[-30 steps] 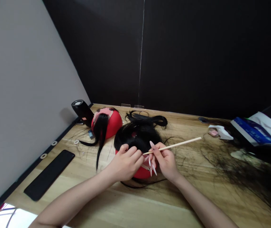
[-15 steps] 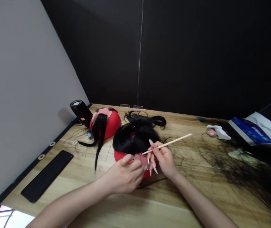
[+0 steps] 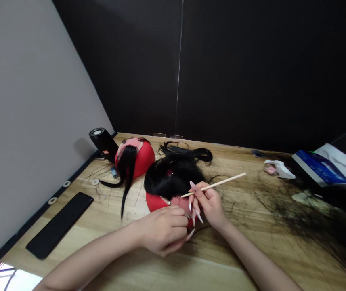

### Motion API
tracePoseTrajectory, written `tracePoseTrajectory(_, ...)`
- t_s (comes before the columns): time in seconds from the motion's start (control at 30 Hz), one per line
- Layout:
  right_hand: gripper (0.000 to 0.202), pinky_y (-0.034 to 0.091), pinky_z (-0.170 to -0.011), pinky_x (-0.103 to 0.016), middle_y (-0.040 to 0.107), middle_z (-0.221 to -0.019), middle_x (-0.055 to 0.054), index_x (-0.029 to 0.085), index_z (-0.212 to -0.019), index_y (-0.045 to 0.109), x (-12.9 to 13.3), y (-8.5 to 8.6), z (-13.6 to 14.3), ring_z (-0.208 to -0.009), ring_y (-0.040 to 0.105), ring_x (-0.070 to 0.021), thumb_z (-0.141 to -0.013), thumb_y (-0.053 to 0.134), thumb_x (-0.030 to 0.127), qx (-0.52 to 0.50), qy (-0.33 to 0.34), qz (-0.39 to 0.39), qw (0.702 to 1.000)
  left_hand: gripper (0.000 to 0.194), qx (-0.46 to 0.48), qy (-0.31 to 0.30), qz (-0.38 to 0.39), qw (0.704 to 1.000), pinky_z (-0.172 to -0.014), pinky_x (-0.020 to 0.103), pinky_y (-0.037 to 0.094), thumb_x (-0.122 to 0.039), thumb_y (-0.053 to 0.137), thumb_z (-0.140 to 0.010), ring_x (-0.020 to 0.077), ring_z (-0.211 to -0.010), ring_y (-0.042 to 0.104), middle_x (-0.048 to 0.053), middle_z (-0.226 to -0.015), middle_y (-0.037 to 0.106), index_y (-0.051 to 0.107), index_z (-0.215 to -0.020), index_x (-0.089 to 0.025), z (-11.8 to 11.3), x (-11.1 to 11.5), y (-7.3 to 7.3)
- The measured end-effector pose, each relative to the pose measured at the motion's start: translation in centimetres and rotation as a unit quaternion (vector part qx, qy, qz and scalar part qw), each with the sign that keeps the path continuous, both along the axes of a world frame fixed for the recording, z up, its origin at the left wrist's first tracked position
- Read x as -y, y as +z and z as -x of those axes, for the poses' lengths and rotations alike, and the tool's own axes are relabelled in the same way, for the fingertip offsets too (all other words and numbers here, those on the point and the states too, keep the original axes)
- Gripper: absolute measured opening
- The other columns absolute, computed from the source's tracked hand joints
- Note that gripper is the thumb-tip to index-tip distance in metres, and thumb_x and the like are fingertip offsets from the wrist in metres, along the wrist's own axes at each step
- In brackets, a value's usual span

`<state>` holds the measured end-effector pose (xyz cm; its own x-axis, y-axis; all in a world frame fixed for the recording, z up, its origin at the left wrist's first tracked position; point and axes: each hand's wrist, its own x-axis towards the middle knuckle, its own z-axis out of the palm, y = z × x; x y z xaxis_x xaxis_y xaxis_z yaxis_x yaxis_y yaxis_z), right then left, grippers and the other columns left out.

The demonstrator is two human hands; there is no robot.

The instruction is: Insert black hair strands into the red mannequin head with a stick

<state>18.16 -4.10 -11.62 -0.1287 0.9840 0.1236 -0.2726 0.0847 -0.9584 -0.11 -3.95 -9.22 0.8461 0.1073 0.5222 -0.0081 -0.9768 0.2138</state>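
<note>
My right hand (image 3: 210,202) pinches a thin pale wooden stick (image 3: 223,182), whose lower end meets the pink patch (image 3: 179,201) on a red dome-shaped form (image 3: 155,201). Black hair (image 3: 173,178) covers the far side of this form. In front of the patch, my left hand (image 3: 165,230) is closed with curled fingers, back of the hand toward me; anything between its fingertips is hidden. Small shiny pins sit along the patch's edge.
A second red form (image 3: 145,157) with a black hair strand stands behind, beside a black cylindrical speaker (image 3: 103,143). At left lies a dark phone-like slab (image 3: 60,225). Loose hair (image 3: 294,218), a white tissue (image 3: 283,169) and a blue-white packet (image 3: 321,167) lie at right.
My left hand has turned and moved down slightly, away from the patch; its thumb no longer shows raised. The right hand and stick have hardly moved.
</note>
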Motion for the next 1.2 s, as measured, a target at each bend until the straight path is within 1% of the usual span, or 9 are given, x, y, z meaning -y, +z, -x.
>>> tracePoseTrajectory(0.17,0.034,0.046,-0.037,-0.016,0.059,-0.052,0.003,0.015,-0.082,0.054,-0.07,-0.01,0.00,-0.034,0.050,-0.0066,-0.091,0.062,0.047,0.008,-0.008,-0.008,1.000,0.021,0.015,-0.001,-0.005,1.000,-0.060,0.030,0.039,-0.013,0.046,-0.086,0.0163,-0.065,0.039,0.005,-0.068,0.054,0.050,-0.066,-0.016,-0.13,0.04,-0.06)
tracePoseTrajectory(0.27,0.034,0.045,-0.037,-0.015,0.058,-0.052,0.004,0.015,-0.081,0.055,-0.09,0.01,0.04,-0.034,0.049,-0.0059,-0.091,0.062,0.047,0.009,-0.010,-0.011,1.000,0.023,0.028,-0.002,0.003,1.000,-0.061,0.030,0.040,-0.012,0.044,-0.088,0.0161,-0.065,0.038,0.004,-0.067,0.053,0.050,-0.066,-0.016,-0.27,0.02,0.05)
tracePoseTrajectory(0.47,0.037,0.044,-0.036,-0.015,0.064,-0.059,0.001,0.014,-0.081,0.056,-0.09,-0.13,0.17,-0.034,0.048,-0.0048,-0.089,0.063,0.049,0.014,-0.023,-0.018,0.999,0.026,0.034,-0.002,0.013,0.999,-0.059,0.028,0.039,-0.012,0.042,-0.090,0.0157,-0.063,0.037,0.004,-0.065,0.051,0.050,-0.066,-0.016,-0.47,0.16,0.34)
tracePoseTrajectory(0.6,0.038,0.044,-0.038,-0.015,0.064,-0.061,0.000,0.014,-0.080,0.056,-0.12,-0.13,0.17,-0.035,0.048,-0.0045,-0.089,0.063,0.050,0.025,-0.031,-0.017,0.999,0.026,0.041,0.000,0.010,0.999,-0.060,0.028,0.040,-0.011,0.042,-0.091,0.0157,-0.064,0.037,0.004,-0.065,0.050,0.052,-0.067,-0.016,-0.36,0.01,0.18)
tracePoseTrajectory(0.7,0.039,0.044,-0.037,-0.015,0.067,-0.066,-0.002,0.014,-0.081,0.056,-0.12,-0.14,0.15,-0.035,0.048,-0.0045,-0.089,0.063,0.052,0.029,-0.034,-0.009,0.999,0.025,0.041,0.006,-0.001,0.999,-0.061,0.028,0.040,-0.011,0.042,-0.091,0.0157,-0.063,0.036,0.004,-0.066,0.050,0.052,-0.069,-0.016,-0.27,-0.14,0.04)
tracePoseTrajectory(0.8,0.040,0.044,-0.037,-0.016,0.068,-0.068,-0.003,0.015,-0.081,0.056,-0.07,-0.17,0.12,-0.035,0.049,-0.0049,-0.087,0.063,0.053,0.030,-0.036,0.002,0.999,0.025,0.032,0.012,-0.009,0.999,-0.059,0.028,0.038,-0.012,0.044,-0.090,0.0156,-0.063,0.036,0.004,-0.066,0.050,0.050,-0.066,-0.016,-0.26,-0.10,-0.02)
tracePoseTrajectory(0.93,0.040,0.045,-0.036,-0.017,0.066,-0.063,0.000,0.015,-0.081,0.054,0.01,-0.08,0.04,-0.034,0.050,-0.0060,-0.087,0.063,0.054,0.016,-0.027,0.007,0.999,0.024,0.017,0.017,-0.012,1.000,-0.060,0.029,0.038,-0.012,0.045,-0.090,0.0158,-0.063,0.037,0.003,-0.065,0.050,0.050,-0.066,-0.016,-0.25,0.09,-0.04)
tracePoseTrajectory(1.07,0.039,0.045,-0.037,-0.017,0.058,-0.051,0.003,0.016,-0.081,0.053,0.09,0.14,-0.07,-0.035,0.051,-0.0077,-0.088,0.063,0.053,0.013,-0.010,0.008,1.000,0.024,0.009,0.018,-0.015,1.000,-0.062,0.028,0.041,-0.013,0.043,-0.091,0.0162,-0.064,0.038,0.004,-0.066,0.052,0.052,-0.069,-0.016,-0.20,0.12,-0.02)
tracePoseTrajectory(1.2,0.041,0.046,-0.037,-0.017,0.057,-0.050,0.003,0.016,-0.079,0.053,0.14,0.38,-0.11,-0.035,0.051,-0.0082,-0.087,0.064,0.055,0.020,0.001,0.009,1.000,0.024,0.013,0.012,-0.013,1.000,-0.065,0.028,0.043,-0.013,0.043,-0.091,0.0163,-0.066,0.040,0.004,-0.067,0.054,0.054,-0.070,-0.016,-0.21,0.04,-0.06)
